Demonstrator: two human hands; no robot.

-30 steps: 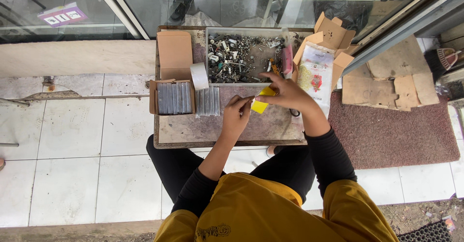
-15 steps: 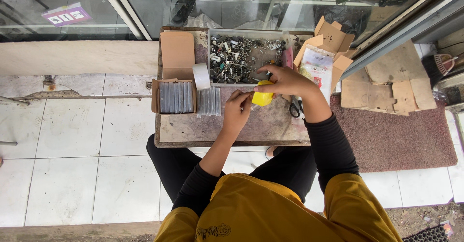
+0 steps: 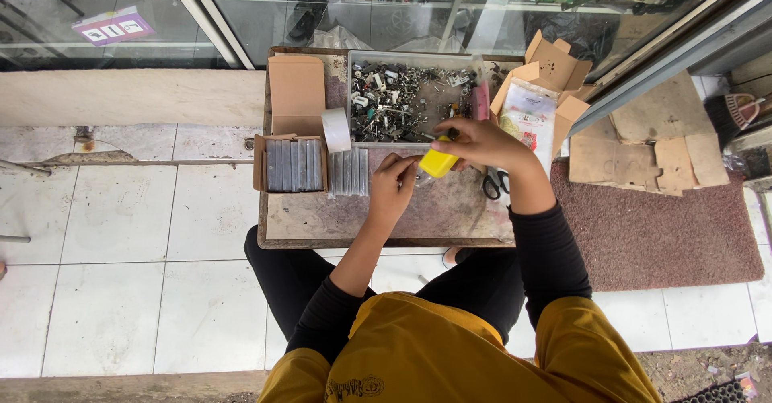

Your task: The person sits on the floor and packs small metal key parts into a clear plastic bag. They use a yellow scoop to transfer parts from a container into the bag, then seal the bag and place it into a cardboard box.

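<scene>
A yellow block (image 3: 438, 163) is gripped in the right hand (image 3: 474, 141); a small piece, too small to identify, is pinched by the left hand (image 3: 394, 187). Grey bars (image 3: 293, 166) are already boxed, while loose metal parts (image 3: 402, 101) remain in the tray.

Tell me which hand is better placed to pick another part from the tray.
Right. The right hand, holding a yellow block, sits at the tray edge. The left hand is lower on the board, fingers pinching something small.
</scene>
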